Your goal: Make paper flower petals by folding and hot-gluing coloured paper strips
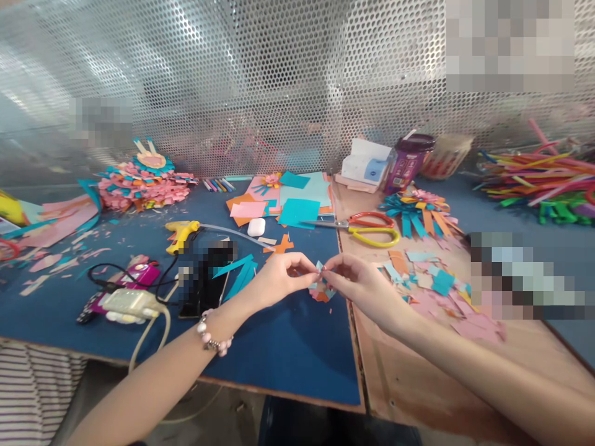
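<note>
My left hand (284,279) and my right hand (356,282) meet above the blue tabletop, thumbs and forefingers closed in a pinch. Between their fingertips is a small pale-blue paper piece (318,266), partly hidden by the fingers. Just under them shows a small paper flower (321,292) in pink, orange and pale blue; whether it is joined to the pinched piece I cannot tell. Left of my left hand lie blue paper strips (242,277), and behind it an orange paper cutout (281,245). Scissors (367,228) with red and yellow handles lie open beyond my right hand.
A yellow glue gun (182,235) with a clear stick lies left, near a power strip (130,305) and a dark phone (209,279). Paper sheets (297,212), a white case (256,227), a purple cup (406,162) and paper scraps (446,297) surround the hands. Metal mesh (279,80) stands behind.
</note>
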Demonstrator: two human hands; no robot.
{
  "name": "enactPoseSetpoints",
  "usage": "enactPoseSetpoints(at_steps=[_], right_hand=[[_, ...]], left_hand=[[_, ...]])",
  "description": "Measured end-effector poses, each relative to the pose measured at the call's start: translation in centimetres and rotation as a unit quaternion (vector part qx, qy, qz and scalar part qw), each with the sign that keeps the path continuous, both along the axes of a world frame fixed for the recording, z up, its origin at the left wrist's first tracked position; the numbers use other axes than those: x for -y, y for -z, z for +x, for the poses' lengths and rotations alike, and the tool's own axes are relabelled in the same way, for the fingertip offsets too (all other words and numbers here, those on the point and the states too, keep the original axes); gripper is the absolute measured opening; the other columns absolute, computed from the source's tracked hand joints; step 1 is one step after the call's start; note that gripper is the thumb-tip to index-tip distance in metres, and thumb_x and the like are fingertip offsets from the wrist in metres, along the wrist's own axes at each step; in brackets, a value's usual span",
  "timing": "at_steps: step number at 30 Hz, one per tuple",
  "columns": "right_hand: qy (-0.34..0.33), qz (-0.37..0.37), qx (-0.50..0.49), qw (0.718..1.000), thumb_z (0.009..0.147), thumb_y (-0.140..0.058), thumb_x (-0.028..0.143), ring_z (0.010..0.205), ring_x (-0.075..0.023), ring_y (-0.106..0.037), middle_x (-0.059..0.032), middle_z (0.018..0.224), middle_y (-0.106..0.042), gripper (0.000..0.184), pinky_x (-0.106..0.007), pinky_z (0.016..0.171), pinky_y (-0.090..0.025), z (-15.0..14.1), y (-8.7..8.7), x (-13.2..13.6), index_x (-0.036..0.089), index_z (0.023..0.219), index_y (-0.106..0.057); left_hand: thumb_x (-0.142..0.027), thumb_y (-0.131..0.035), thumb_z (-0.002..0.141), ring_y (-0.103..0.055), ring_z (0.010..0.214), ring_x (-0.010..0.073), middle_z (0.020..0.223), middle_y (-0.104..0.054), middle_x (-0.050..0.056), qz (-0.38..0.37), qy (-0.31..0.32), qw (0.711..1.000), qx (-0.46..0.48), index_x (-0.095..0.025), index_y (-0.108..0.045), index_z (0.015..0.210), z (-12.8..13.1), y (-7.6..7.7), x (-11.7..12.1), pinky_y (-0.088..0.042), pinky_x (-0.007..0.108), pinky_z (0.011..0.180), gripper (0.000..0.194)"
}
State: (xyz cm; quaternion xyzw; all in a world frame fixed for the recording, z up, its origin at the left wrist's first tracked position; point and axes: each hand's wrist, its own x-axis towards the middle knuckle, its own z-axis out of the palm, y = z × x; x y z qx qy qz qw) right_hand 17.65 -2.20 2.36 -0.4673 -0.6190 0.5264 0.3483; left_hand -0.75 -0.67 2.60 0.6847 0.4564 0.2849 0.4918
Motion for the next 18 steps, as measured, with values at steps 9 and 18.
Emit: enactPoseSetpoints(at_steps=[9, 18], right_hand=[[0.017, -0.043, -0.063, 0.997, 0.083, -0.058, 0.035, 0.060, -0.0114, -0.060, -0.0024, 0.069, -0.068, 0.018, -0.023, 0.050, -0.037, -0.26, -0.07, 0.17, 0.018, 0.082, -0.052], [0.029, -0.082, -0.111, 0.990, 0.081, -0.062, 0.034, 0.051, -0.0069, -0.050, 0.0028, 0.062, -0.059, 0.020, -0.021, 0.047, -0.032, -0.41, -0.02, 0.33, 0.017, 0.081, -0.053]], left_hand=[[-0.030, -0.061, 0.080, -0.059, 0.074, 0.0136, 0.080, -0.065, 0.002, 0.010, -0.004, 1.000, -0.001, -0.015, -0.063, 0.084, 0.10, 0.05, 0.16, -0.045, 0.025, 0.070, 0.016], [-0.027, -0.059, 0.081, -0.059, 0.074, 0.0128, 0.081, -0.064, 0.002, 0.025, 0.001, 1.000, 0.015, -0.015, -0.063, 0.086, 0.07, 0.35, 0.17, -0.046, 0.025, 0.072, 0.014]])
